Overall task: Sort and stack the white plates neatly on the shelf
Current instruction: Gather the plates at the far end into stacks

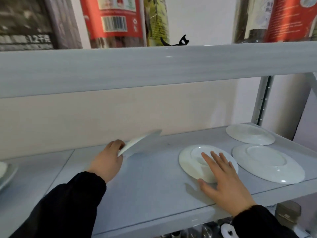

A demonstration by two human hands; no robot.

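My left hand (108, 160) grips the near edge of a white plate (139, 142), which is tilted up off the grey shelf (151, 186) and blurred. My right hand (223, 181) lies flat with spread fingers on an upside-down white plate (190, 157) at the shelf's middle right, thumb at its near rim. Two more upside-down white plates lie to the right: a large one (267, 164) near the front edge and another (250, 134) behind it at the back corner. All three lie apart from one another.
A white dish (4, 170) shows at the far left edge. The upper shelf board (154, 69) hangs low overhead, carrying red packages (113, 19) and bags. The shelf post (264, 100) stands at the right. Dark items sit on the level below.
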